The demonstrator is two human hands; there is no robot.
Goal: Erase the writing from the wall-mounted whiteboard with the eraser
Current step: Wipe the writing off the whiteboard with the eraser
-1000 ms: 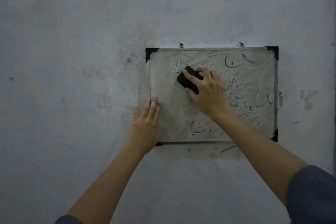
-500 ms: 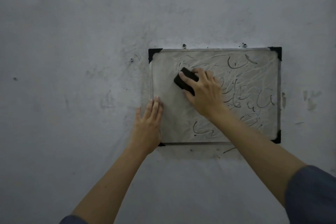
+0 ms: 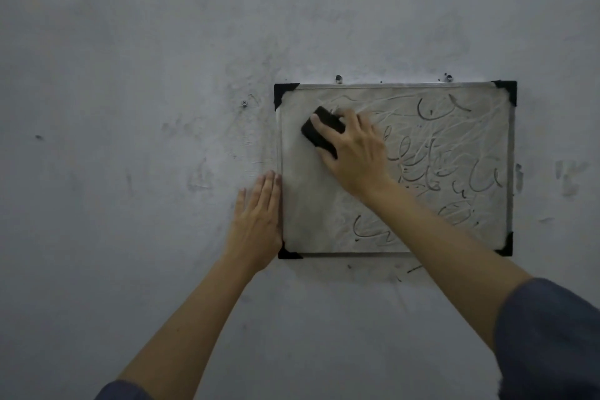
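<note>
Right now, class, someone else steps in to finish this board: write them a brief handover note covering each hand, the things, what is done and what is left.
Right hand grips the eraser, pressed on the board's upper left.
Left hand lies flat, fingers straight, against the board's left edge.
Done: the left part is wiped, smeared grey.
Left: the writing across the middle and right, and a stroke at the bottom left.

The right hand [image 3: 355,153] grips a black eraser [image 3: 321,131] against the upper left of the wall-mounted whiteboard [image 3: 454,237]. The left hand [image 3: 258,224] lies flat at the board's left edge. Dark scribbles [image 3: 448,172] cover its right side; the left part looks smeared, perhaps wiped.
</note>
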